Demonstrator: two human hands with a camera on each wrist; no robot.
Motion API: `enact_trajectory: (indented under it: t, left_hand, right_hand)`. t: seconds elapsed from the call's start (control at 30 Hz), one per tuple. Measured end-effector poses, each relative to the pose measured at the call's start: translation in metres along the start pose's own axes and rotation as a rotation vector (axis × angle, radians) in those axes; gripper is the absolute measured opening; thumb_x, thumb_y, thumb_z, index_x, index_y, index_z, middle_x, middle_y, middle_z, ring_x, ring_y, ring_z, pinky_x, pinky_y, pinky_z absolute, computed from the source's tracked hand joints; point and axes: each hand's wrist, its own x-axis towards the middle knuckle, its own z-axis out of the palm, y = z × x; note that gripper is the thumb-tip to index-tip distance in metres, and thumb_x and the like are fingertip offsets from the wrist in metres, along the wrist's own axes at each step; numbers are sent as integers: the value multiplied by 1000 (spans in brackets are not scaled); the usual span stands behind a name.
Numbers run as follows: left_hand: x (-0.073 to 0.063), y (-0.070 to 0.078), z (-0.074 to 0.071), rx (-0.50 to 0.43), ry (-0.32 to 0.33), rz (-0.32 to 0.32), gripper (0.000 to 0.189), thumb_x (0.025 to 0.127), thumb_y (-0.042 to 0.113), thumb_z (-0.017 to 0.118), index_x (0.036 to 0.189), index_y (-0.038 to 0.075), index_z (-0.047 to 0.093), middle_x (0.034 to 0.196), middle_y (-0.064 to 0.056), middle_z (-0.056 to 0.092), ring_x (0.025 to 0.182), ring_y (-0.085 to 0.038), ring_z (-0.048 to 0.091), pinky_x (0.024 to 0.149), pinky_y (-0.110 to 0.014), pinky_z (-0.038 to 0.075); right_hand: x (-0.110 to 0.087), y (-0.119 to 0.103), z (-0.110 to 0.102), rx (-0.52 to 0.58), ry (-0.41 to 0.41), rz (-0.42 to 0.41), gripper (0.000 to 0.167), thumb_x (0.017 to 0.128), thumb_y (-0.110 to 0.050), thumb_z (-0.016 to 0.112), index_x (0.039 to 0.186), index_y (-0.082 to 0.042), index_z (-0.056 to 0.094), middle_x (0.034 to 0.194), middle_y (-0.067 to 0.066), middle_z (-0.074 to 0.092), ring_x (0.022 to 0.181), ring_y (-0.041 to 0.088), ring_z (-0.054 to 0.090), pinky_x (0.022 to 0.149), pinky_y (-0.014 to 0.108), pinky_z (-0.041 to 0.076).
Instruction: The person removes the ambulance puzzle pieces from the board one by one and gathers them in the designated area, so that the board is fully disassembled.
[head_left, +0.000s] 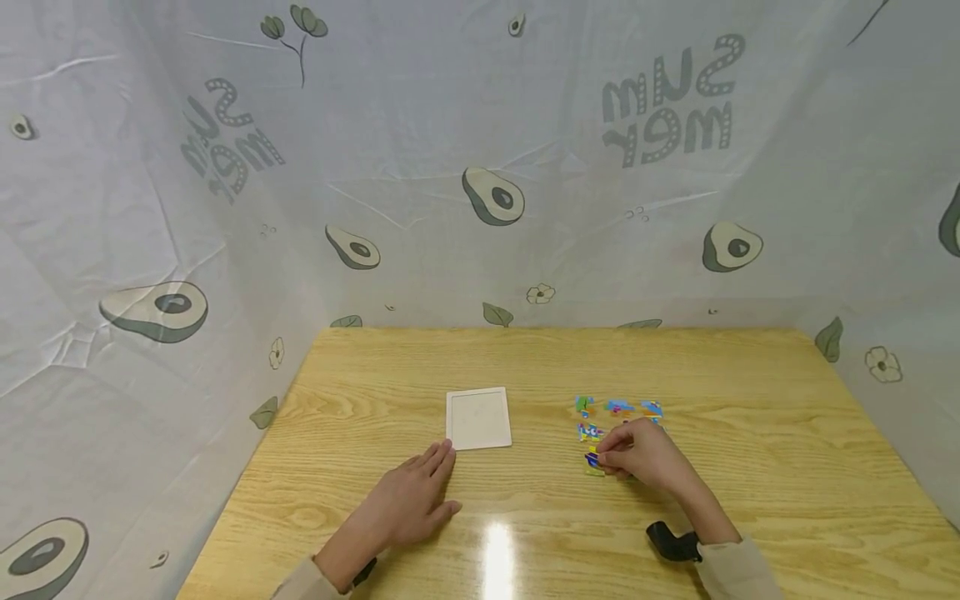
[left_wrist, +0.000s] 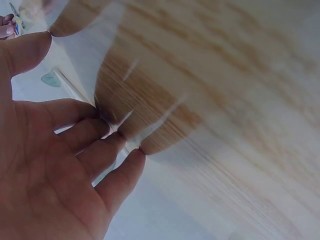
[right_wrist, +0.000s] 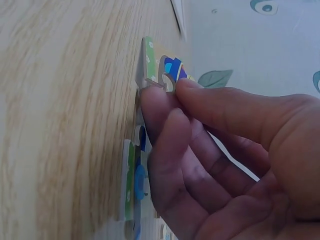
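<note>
My right hand (head_left: pixel 651 454) pinches a jigsaw puzzle piece (right_wrist: pixel 172 67) between thumb and fingertips. The piece is printed in blue, yellow and green and stands tilted at the tabletop in the right wrist view. Another puzzle piece (right_wrist: pixel 131 185) with a green edge lies beside the curled fingers. On the left, my left hand (head_left: pixel 408 500) rests palm down, its fingers extended and fingertips at the near left corner of a square white puzzle tray (head_left: pixel 480 421). In the left wrist view the fingertips (left_wrist: pixel 134 159) press lightly against the glossy wood surface.
Several puzzle pieces (head_left: pixel 619 407) lie in rows beyond the right hand, which hides part of them. They are on a wooden table (head_left: pixel 375 375) enclosed by a pale avocado-print curtain (head_left: pixel 420 125). A black wrist mount (head_left: pixel 671 543) sits at the right wrist.
</note>
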Motion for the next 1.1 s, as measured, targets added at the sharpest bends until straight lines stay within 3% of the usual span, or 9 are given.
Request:
enact_trajectory:
  t: [0.27,0.5,1.1]
  left_hand:
    - [-1,1,0,13,2,2,74,107,50,54,160,0,41,168,-17,40,155,-32,43,122,-48,46]
    - [-1,0,1,16,-1,-5,74,107,51,53,161,1,41,169,-17,39,156,-32,42,123,-48,45]
    - [0,1,0,38,7,0,74,107,51,52,160,0,42,168,-18,39,155,-33,43,123,-47,45]
  right_hand:
    - [3,1,1,-98,38,-12,5,92,-4,75,93,0,79,79,6,76,68,14,67,56,25,53]
    - [3,0,3,-140,74,24,4,90,-6,78,90,-3,80,79,3,74,68,14,65,56,25,51]
    - [2,-3,4,-194,33,-7,9,86,-1,78,78,-7,79,72,1,70,63,11,53,54,22,43]
